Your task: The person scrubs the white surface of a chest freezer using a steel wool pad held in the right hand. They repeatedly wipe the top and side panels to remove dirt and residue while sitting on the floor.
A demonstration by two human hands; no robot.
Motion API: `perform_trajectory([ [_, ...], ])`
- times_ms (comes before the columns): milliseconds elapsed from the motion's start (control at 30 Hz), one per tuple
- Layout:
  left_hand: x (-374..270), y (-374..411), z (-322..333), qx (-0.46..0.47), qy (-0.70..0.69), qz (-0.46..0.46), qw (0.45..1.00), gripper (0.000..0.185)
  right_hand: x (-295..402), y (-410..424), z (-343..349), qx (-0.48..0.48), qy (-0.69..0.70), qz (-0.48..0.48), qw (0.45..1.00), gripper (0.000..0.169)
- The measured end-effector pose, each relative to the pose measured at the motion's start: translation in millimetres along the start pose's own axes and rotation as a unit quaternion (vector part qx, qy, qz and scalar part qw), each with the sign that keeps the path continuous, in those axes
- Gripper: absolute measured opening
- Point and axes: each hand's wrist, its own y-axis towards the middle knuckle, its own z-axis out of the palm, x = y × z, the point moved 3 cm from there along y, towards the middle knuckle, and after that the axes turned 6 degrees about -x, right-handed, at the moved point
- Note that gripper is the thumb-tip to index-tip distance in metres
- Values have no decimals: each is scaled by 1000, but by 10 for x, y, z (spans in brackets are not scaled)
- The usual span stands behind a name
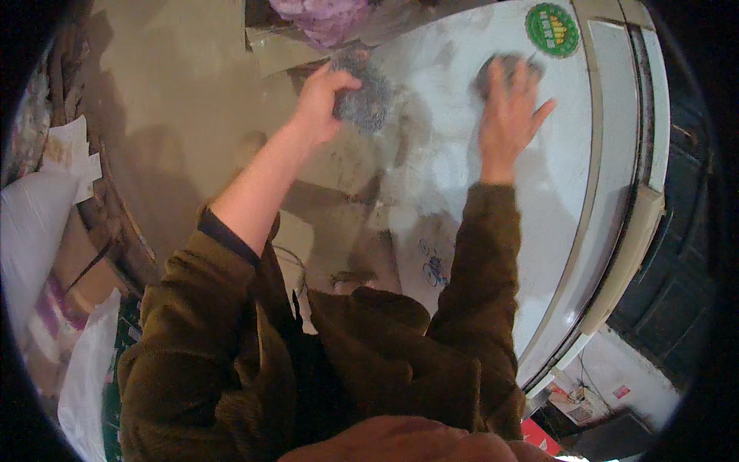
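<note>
My left hand [323, 101] grips a crumpled grey scouring pad [366, 104], possibly steel wool, holding it with the thumb on top. Farther right, my right hand [508, 124] lies spread on the white side panel [519, 231] of what looks like a refrigerator. Under its fingertips is a dark grey pad or rag [491, 72], partly covered and blurred. Smudges and brownish stains mark the panel around the left hand and below it. A round green sticker [552, 30] bearing writing is on the panel, just beyond the right hand.
A beige handle [626, 260] runs along the appliance's right edge. Blue scribbles [433, 271] mark the panel near my right sleeve. Purple plastic bags [323, 17] lie at the top. White plastic sacks [37, 231] and cardboard [86, 260] crowd the left side.
</note>
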Motion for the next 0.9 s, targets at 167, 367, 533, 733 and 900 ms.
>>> perform_trajectory([
  [167,48,88,-8,-9,-20,-1,1000,34,211,635,188,-14,-14,-81,997,34],
  [367,240,165,17,-27,-14,-13,999,23,539,-1275,632,219,118,-171,953,25],
  [533,347,213,-47,-66,-10,-40,997,24,121,-2163,-382,274,66,-84,956,43],
  [733,285,148,-57,-74,-31,-60,995,16,-676,-1365,-1156,91,-64,63,992,55],
  [900,278,47,36,-75,-24,-61,995,16,-525,-460,-740,-18,-18,57,998,64],
])
